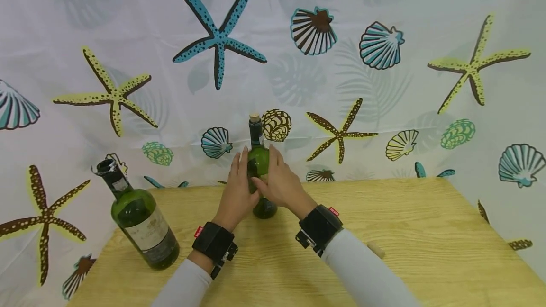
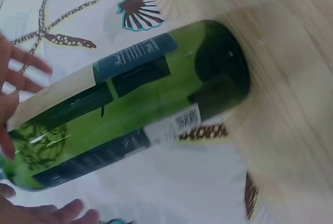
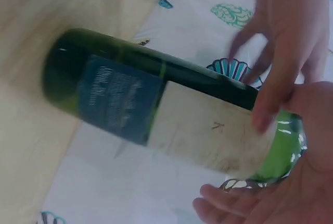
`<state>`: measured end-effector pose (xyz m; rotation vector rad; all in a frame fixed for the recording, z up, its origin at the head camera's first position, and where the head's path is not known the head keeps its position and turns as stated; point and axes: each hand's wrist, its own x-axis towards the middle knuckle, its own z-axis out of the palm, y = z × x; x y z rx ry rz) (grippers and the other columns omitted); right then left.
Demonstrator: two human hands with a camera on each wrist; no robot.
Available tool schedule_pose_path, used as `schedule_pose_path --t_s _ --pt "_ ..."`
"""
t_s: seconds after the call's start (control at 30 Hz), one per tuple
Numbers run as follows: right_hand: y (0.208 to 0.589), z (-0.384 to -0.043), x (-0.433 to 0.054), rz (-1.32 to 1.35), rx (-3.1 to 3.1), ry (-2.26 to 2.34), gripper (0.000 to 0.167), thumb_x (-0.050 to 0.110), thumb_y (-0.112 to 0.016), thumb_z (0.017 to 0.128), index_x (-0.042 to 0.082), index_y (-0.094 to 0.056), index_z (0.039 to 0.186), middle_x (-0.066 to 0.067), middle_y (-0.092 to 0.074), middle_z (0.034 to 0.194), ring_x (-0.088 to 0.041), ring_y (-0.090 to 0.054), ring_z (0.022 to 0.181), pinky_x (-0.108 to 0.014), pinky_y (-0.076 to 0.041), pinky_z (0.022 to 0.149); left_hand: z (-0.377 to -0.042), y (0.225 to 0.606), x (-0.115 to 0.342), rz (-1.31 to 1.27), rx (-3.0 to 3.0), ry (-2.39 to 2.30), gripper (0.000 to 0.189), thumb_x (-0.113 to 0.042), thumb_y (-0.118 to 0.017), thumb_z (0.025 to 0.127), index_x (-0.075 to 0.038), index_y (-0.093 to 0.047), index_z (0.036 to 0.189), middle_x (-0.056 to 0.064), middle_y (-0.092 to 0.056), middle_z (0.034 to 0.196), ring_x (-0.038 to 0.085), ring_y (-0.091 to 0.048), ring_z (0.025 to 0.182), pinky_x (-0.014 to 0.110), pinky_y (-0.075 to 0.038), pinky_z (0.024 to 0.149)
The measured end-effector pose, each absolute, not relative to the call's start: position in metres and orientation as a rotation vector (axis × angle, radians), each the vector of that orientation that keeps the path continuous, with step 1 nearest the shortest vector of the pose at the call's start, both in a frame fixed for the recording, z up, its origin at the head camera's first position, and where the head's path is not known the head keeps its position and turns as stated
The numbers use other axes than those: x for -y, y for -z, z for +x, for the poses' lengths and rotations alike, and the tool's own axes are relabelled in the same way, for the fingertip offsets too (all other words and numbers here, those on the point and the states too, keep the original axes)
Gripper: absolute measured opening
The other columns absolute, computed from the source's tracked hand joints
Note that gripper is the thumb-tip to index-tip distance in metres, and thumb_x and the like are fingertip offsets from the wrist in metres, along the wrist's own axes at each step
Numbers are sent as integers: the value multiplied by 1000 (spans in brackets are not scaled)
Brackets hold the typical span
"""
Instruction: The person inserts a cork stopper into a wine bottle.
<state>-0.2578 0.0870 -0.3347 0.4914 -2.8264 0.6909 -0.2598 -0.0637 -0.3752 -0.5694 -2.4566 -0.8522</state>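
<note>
We are holding our left hand and right hand wide-fingered around the centre bottle on the table, its cork seated, while the left bottle is standing uncorked, the loose cork unused

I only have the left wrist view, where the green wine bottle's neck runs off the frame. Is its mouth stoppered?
Observer: Yes. In the head view, a cork sits in the mouth of the green wine bottle.
Operator: Anything else standing nearby?
Observer: Over on the person's left, a second green wine bottle, no cork showing in its mouth.
Operator: Anything lying loose?
Observer: What looks like a loose cork, just right of the right sleeve.
</note>
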Motion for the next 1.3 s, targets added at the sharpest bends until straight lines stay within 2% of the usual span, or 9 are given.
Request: schedule_pose_path --t_s 0.2,0.37,0.53,0.67,0.77,0.87,1.0,1.1,1.3 --pt "344 -227 -145 496 2896 -483 86 44 -59 96 -4 -15 153 -30 -24 153 -46 -37 133 -57 -43 96 -226 363 88 -655 2202 636 67 -17 -71 89 -4 -40 146 23 -37 148 39 -43 129 53 -47 94" --pt "362 -197 -202 432 2948 -289 74 37 -65 94 -6 -34 145 -33 -34 146 -51 -44 124 -59 -49 84 -198 338 120 -661 1769 551 40 -15 -57 89 4 -56 124 25 -50 135 42 -48 121 51 -38 99" --pt "383 -169 -241 390 3055 -225 66 36 -68 91 -8 -46 136 -36 -43 136 -53 -49 115 -59 -50 78 -179 318 159 -428 1533 671 42 -20 -54 89 6 -47 121 25 -43 136 41 -37 126 51 -26 107" --pt "391 -156 -263 332 3163 -209 64 35 -69 90 -8 -48 133 -35 -51 125 -49 -59 97 -54 -53 68 -172 325 194 -207 1601 891 59 -19 -59 87 4 -36 137 17 -30 147 31 -25 137 48 -17 113" --pt "396 -149 -272 304 3204 -187 59 32 -70 90 -9 -52 128 -30 -58 112 -40 -63 84 -47 -53 61 -169 333 212 -61 1794 1076 78 -19 -64 90 -6 -19 152 12 -21 154 25 -19 143 44 -13 116" --pt "402 -142 -276 334 3180 -158 48 26 -71 89 -8 -56 121 -22 -63 99 -33 -65 78 -44 -53 59 -169 338 220 54 1982 1196 89 -20 -68 91 -15 -8 156 14 -19 155 30 -22 141 53 -19 113" --pt "412 -136 -280 406 3126 -86 28 17 -73 87 0 -61 105 -13 -62 87 -28 -63 73 -40 -51 55 -172 342 226 144 2108 1198 85 -25 -66 91 -12 -11 155 22 -30 144 38 -38 123 56 -33 93" --pt "418 -133 -281 407 3096 -64 23 15 -75 85 2 -62 99 -11 -61 83 -25 -63 69 -36 -51 51 -174 350 228 167 2140 1155 75 -24 -62 94 -3 -20 152 27 -35 135 41 -41 113 53 -35 84" --pt "426 -130 -283 355 3049 -96 28 13 -76 83 -5 -63 101 -15 -62 83 -24 -62 65 -34 -51 49 -176 361 220 76 2226 1147 68 -23 -56 98 4 -20 150 30 -27 141 48 -36 125 63 -31 99"
